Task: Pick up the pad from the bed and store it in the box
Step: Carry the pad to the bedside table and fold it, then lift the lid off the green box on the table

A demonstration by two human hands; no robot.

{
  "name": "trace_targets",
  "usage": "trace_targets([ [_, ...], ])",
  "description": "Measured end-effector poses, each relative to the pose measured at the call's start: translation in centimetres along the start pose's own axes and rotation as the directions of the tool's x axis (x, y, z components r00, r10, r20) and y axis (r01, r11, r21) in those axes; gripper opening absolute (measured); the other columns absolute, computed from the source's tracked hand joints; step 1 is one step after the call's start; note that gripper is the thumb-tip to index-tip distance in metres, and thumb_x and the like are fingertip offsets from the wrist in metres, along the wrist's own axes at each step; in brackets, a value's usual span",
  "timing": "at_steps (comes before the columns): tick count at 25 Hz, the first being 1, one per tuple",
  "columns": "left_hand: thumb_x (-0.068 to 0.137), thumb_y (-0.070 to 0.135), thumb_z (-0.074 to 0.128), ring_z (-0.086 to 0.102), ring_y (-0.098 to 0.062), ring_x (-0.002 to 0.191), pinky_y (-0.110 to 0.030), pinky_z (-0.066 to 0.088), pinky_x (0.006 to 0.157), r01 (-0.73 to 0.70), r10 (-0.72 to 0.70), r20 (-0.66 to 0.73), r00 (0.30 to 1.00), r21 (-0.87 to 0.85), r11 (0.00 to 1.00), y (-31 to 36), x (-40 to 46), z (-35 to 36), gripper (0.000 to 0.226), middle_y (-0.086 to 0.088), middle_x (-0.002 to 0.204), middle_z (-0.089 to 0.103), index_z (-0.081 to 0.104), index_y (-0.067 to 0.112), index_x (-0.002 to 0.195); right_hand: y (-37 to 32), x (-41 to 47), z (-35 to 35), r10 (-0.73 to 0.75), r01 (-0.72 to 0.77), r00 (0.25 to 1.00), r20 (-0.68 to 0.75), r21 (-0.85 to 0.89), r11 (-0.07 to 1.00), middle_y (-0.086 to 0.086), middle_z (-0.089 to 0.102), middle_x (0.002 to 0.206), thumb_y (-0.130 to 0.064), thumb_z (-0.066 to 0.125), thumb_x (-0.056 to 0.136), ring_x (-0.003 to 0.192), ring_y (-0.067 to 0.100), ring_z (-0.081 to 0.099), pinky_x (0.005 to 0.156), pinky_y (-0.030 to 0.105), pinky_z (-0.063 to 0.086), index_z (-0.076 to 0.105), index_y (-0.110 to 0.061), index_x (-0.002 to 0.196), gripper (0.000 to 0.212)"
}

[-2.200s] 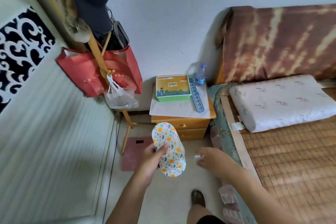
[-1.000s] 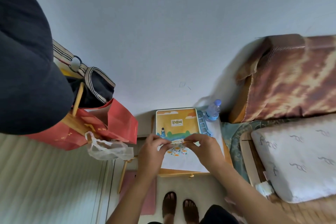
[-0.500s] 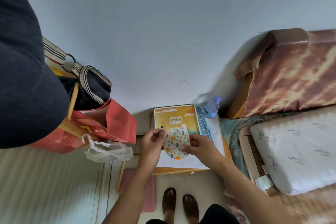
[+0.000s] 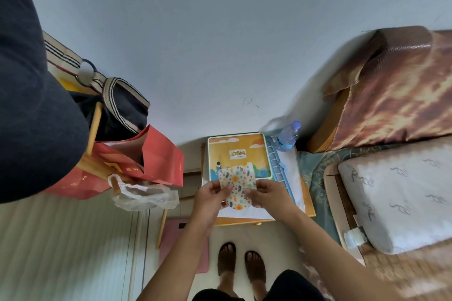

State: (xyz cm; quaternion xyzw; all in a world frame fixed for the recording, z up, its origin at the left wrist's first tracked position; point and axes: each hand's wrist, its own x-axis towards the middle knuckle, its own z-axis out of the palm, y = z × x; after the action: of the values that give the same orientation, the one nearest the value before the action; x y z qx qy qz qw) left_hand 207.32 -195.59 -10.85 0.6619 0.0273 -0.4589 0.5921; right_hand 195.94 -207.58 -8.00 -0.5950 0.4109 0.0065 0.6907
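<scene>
— Since half a second ago, what has changed with the pad (image 4: 236,184)?

— It has opened out wider between the two hands and sits a little lower, its upper edge overlapping the near edge of the box (image 4: 238,154); the hands have barely shifted.

— How many of each thing?

— One floral pad, one orange-lidded box, one water bottle (image 4: 287,136), one blue ladder-shaped strip (image 4: 278,166), all on or over the desk (image 4: 308,205).

— And the fingers?

— The left hand (image 4: 210,199) pinches the pad's left side, thumb on top, fingers (image 4: 226,189) closed on the fabric. The right hand (image 4: 267,194) pinches the right side the same way. Both grips are tight on the pad, which hangs in the air above the white sheet (image 4: 292,173) on the desk.

— Edges and room?

— The box lid is shut. The blue strip lies just beside the box's right edge, the bottle at its far right corner. A red bag (image 4: 156,159) hangs to the left, well apart from the hands; the bed (image 4: 396,193) lies to the right.
</scene>
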Motion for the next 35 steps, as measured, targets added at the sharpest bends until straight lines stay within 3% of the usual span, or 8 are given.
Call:
trace_targets([
  [2, 0.083, 0.011, 0.069, 0.068, -0.016, 0.08, -0.032, 0.053, 0.071, 0.045, -0.042, -0.058, 0.997, 0.037, 0.998, -1.0, 1.0, -0.4, 0.009, 0.001, 0.087, 0.071, 0.065, 0.013, 0.09, 1.3, 1.0, 0.3, 0.039, -0.039, 0.999, -0.001, -0.161, 0.986, -0.001, 0.07, 0.08, -0.022, 0.066, 0.086, 0.071, 0.012, 0.066, 0.068, 0.024, 0.055, 0.065, -0.018, 0.087, 0.005],
  [4, 0.084, 0.011, 0.068, 0.064, -0.015, 0.075, -0.031, 0.05, 0.068, 0.106, -0.099, -0.115, 0.988, 0.052, 0.993, -2.4, 2.4, -1.0, 0.007, 0.001, 0.083, 0.069, 0.063, 0.016, 0.082, 2.8, 2.3, 0.4, 0.09, -0.087, 0.996, -0.009, -0.391, 0.916, 0.003, 0.07, 0.099, -0.035, 0.062, 0.087, 0.09, 0.019, 0.065, 0.079, 0.031, 0.052, 0.06, -0.016, 0.112, 0.031],
  [9, 0.087, 0.009, 0.064, 0.063, -0.018, 0.076, -0.022, 0.052, 0.053, 0.269, -0.247, -0.18, 0.952, 0.108, 0.957, -8.6, 8.1, -3.8, 0.006, -0.009, 0.094, 0.066, 0.061, 0.007, 0.092, 6.9, 6.6, -0.4, 0.188, -0.141, 0.981, -0.037, -0.803, 0.579, 0.001, 0.052, 0.138, -0.046, 0.054, 0.088, 0.124, 0.021, 0.05, 0.099, 0.037, 0.043, 0.041, -0.026, 0.136, 0.053],
  [12, 0.088, 0.007, 0.062, 0.063, -0.029, 0.093, -0.029, 0.054, 0.062, 0.362, -0.325, -0.222, 0.919, 0.154, 0.919, -13.6, 12.9, -5.1, 0.014, -0.015, 0.103, 0.064, 0.059, 0.002, 0.101, 10.3, 10.2, -0.6, 0.237, -0.125, 0.971, -0.028, -0.907, 0.403, 0.0, 0.045, 0.143, -0.046, 0.05, 0.089, 0.129, 0.022, 0.044, 0.102, 0.039, 0.04, 0.033, -0.027, 0.14, 0.057],
  [22, 0.092, 0.019, 0.056, 0.059, -0.029, 0.104, -0.037, 0.056, 0.079, 0.186, 0.092, -0.296, 0.951, 0.781, 0.596, -20.5, 20.2, -5.8, 0.031, -0.018, 0.12, 0.052, 0.055, 0.003, 0.118, 17.5, 17.9, -1.6, 0.242, -0.086, 0.97, -0.035, -0.975, 0.206, 0.004, 0.04, 0.145, -0.033, 0.042, 0.096, 0.131, 0.023, 0.04, 0.104, 0.037, 0.039, 0.029, -0.021, 0.142, 0.049],
  [27, 0.093, 0.027, 0.053, 0.057, -0.027, 0.109, -0.039, 0.057, 0.071, 0.107, 0.238, -0.283, 0.929, 0.822, 0.559, -18.4, 19.8, -5.3, 0.039, -0.013, 0.124, 0.055, 0.047, 0.01, 0.127, 17.6, 19.8, -2.4, 0.053, -0.081, 0.996, -0.069, -0.957, 0.279, 0.0, 0.041, 0.148, -0.029, 0.039, 0.098, 0.135, 0.019, 0.037, 0.108, 0.033, 0.033, 0.037, -0.023, 0.14, 0.043],
  [32, 0.093, 0.024, 0.05, 0.052, -0.028, 0.111, -0.04, 0.052, 0.085, -0.109, 0.48, -0.164, 0.862, 0.864, 0.492, -13.0, 23.9, -3.3, 0.039, -0.014, 0.125, 0.052, 0.046, 0.007, 0.128, 16.1, 21.5, -3.0, -0.347, 0.025, 0.929, -0.128, -0.915, 0.403, 0.015, 0.07, 0.082, -0.009, 0.063, 0.087, 0.078, 0.037, 0.066, 0.062, 0.041, 0.055, 0.071, -0.004, 0.088, 0.01],
  [35, 0.093, 0.023, 0.049, 0.045, -0.028, 0.119, -0.038, 0.044, 0.097, -0.094, 0.426, -0.124, 0.896, 0.885, 0.456, -10.9, 27.2, -2.3, 0.048, -0.016, 0.134, 0.047, 0.038, 0.005, 0.137, 15.2, 24.7, -4.1, -0.368, -0.035, 0.907, -0.203, -0.91, 0.414, 0.021, 0.066, 0.1, -0.006, 0.063, 0.085, 0.093, 0.041, 0.06, 0.077, 0.048, 0.054, 0.065, 0.0, 0.105, 0.021],
])
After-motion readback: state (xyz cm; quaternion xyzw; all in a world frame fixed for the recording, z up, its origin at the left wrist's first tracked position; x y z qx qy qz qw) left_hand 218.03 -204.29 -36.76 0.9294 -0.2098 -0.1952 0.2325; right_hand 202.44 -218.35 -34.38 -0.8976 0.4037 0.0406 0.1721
